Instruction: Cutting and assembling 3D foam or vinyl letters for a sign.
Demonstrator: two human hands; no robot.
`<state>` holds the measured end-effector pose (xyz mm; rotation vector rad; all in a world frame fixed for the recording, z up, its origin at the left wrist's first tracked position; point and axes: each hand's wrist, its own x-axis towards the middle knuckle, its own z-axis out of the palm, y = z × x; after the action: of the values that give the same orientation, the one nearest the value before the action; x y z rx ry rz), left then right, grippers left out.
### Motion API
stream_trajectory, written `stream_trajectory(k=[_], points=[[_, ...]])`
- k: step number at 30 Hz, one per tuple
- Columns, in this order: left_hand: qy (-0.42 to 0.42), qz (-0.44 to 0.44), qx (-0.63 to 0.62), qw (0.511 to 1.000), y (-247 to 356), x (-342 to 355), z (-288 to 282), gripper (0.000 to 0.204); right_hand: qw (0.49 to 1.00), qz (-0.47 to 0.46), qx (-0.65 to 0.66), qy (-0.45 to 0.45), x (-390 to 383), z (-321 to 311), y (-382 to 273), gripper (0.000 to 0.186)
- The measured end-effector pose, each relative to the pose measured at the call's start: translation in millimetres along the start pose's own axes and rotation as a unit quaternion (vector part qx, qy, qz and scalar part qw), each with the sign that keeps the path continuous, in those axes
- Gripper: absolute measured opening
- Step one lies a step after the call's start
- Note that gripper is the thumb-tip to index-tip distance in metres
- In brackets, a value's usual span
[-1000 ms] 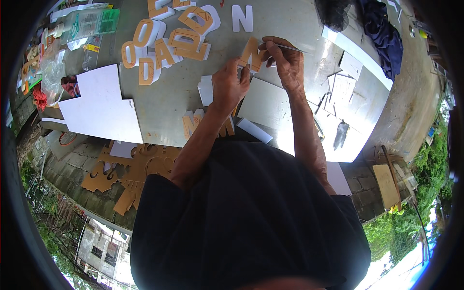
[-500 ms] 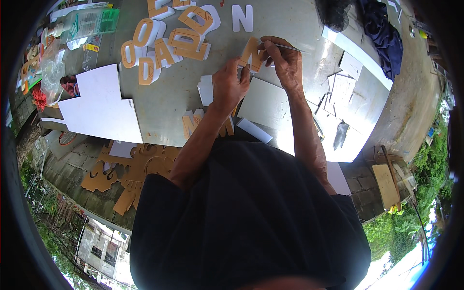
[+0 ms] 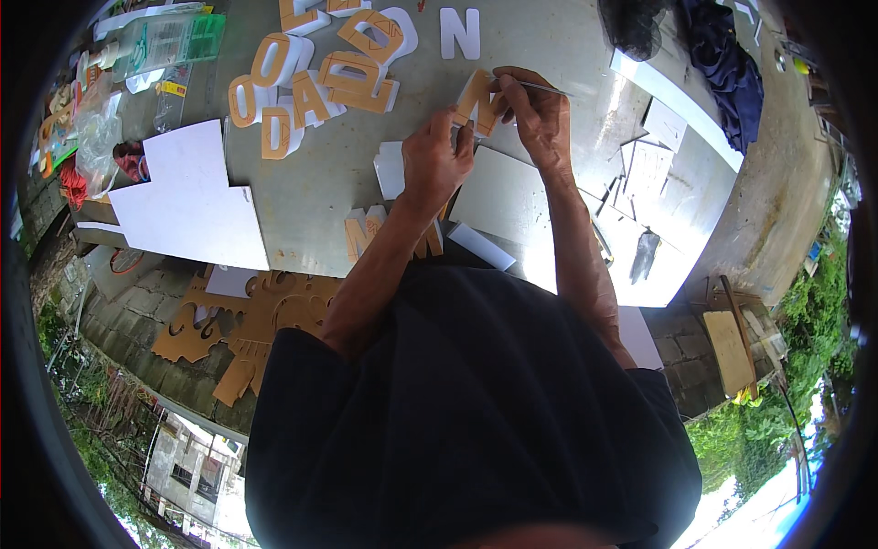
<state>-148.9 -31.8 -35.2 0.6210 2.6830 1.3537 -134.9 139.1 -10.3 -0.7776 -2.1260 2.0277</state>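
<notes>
My left hand (image 3: 437, 163) is closed, its thumb and forefinger pinching the near left edge of a letter-shaped piece (image 3: 475, 95) with a brown face and white sides. Just right of it, my right hand (image 3: 543, 121) is closed round a thin grey rod-like tool (image 3: 547, 89). One end of the tool sticks out past the hand to the right. Its other end is hidden by my fingers at the piece's right edge, so its kind does not show. Beyond the piece, a flat white letter cutout (image 3: 459, 34) lies on the grey metal table (image 3: 315, 197).
Several brown-faced letter blocks (image 3: 279, 62) are grouped at the far left. Two more (image 3: 366, 231) lie by my left forearm. White sheets (image 3: 187, 206) and offcuts (image 3: 647, 165) flank my arms. Dark cloth (image 3: 727, 73) lies far right; cut brown board (image 3: 251, 316) sits below the near edge.
</notes>
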Motion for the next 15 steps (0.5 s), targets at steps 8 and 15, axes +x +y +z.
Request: stream_trajectory(k=[8,15], points=[[0.003,0.006,0.002,1.0,-0.8,0.2,0.1,0.03,1.0,-0.01,0.014,0.002,-0.2,0.3,-0.2,0.028],[0.004,0.009,0.001,1.0,-1.8,0.3,0.7,0.03,0.999,-0.006,0.039,0.006,-2.2,-1.2,-1.0,0.027]])
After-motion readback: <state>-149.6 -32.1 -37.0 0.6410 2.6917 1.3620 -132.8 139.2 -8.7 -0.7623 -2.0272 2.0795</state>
